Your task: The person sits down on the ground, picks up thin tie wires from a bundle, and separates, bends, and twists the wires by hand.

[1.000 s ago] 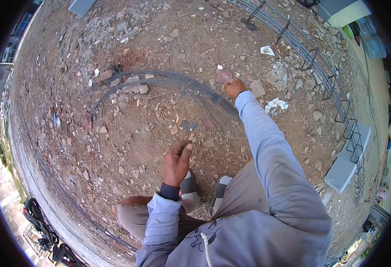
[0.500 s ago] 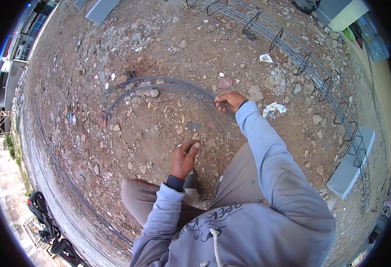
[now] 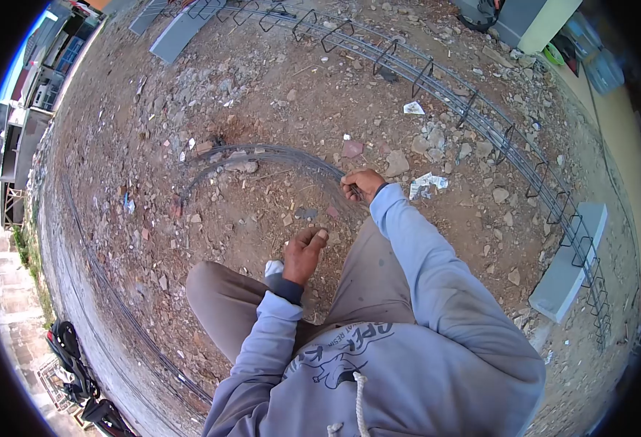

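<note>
A curved bundle of thin, dark grey metal wires (image 3: 280, 154) lies on the brown, stony dirt ground (image 3: 255, 218), arching away from the person's right hand (image 3: 362, 185). That hand's grip is curled closed at the bundle's right end, apparently clamped on strands there. The bare left hand (image 3: 305, 256) is on the person's side of the bundle, apart from it, thumb pressed to the curled forefinger; whether a fine strand sits in that grip is too small to tell.

Each wire looks light and springy: easily bent, holding a curve, likely to flick at its free end. Taken whole, the bundle should be heavier and stiffer, with strands prone to snag or slide over one another. The right end, where the strands gather, seems the best place to hold; a single strand calls for a thumb-and-finger pinch near its tip, minding sharp ends. A pale, rough stone (image 3: 242, 167) lies against the bundle's far stretch, and a crumpled white-and-blue paper scrap (image 3: 427, 185) lies to its right.
</note>
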